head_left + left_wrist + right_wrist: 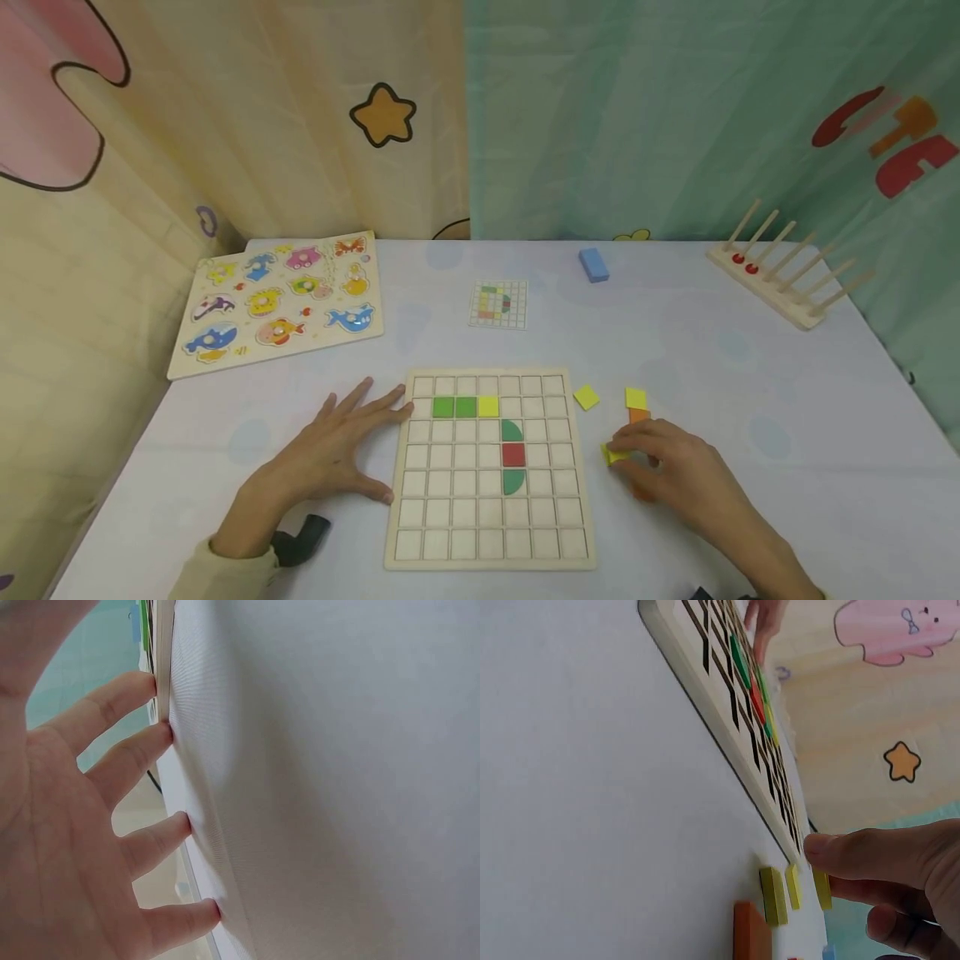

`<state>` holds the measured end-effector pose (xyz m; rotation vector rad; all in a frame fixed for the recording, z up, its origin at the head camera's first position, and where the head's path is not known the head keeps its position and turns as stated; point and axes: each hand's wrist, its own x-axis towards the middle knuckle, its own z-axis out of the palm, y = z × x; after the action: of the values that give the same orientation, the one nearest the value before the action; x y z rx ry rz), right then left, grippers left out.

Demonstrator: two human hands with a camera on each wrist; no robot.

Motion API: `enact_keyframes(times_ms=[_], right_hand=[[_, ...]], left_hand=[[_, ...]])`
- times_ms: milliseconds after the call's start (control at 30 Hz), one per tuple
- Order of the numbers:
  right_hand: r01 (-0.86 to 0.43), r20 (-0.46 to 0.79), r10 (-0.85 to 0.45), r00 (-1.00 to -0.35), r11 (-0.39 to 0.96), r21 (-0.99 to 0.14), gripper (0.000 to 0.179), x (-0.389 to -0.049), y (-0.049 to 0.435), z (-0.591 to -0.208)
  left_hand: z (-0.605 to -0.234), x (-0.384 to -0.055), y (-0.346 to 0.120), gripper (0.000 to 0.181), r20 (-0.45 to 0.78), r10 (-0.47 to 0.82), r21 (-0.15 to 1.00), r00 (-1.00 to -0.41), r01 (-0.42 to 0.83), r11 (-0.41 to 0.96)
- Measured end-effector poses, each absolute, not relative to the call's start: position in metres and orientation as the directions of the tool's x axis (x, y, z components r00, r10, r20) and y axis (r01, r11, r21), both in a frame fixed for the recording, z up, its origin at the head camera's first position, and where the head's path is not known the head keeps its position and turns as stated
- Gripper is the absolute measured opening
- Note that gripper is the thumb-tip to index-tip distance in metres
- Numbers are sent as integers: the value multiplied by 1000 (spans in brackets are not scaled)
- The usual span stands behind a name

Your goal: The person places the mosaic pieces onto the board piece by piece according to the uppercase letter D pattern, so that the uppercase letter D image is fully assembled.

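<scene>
A wooden grid board point(464, 511) lies on the table with two green squares point(454, 407), a yellow square point(488, 407), two green quarter-round pieces point(512, 481) and a red square point(513, 455) in its cells. My left hand point(330, 454) spreads its fingers along the board's left edge, thumb and fingertips touching it. To the right of the board, my right hand point(675, 471) pinches a yellow tile point(823, 889) between thumb and finger. Close below it is another yellow tile point(773, 896), with an orange tile point(750, 931) beside it. The right palm hides part of the loose pieces.
More yellow tiles point(587, 397) and an orange one point(639, 414) lie right of the board. Behind are a pattern card point(498, 304), a blue block point(593, 265), an animal puzzle point(281, 304) and a peg rack point(772, 287) with red beads.
</scene>
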<state>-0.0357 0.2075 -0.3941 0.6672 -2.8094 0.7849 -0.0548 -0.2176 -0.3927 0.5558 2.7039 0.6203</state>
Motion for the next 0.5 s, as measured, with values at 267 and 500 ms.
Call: enact_keyframes(times_ms=[267,500], right_hand=[[-584,340,-475,-812,661,-471,32,-26,172,-400],[-684,389,-571,-723,516,-515,24,-20,143,-410]], left_hand=[[-391,-53,-217,109,-207,432,464,-878,301,833],[-391,-53,-217,109,-199,436,460,-878,309,832]])
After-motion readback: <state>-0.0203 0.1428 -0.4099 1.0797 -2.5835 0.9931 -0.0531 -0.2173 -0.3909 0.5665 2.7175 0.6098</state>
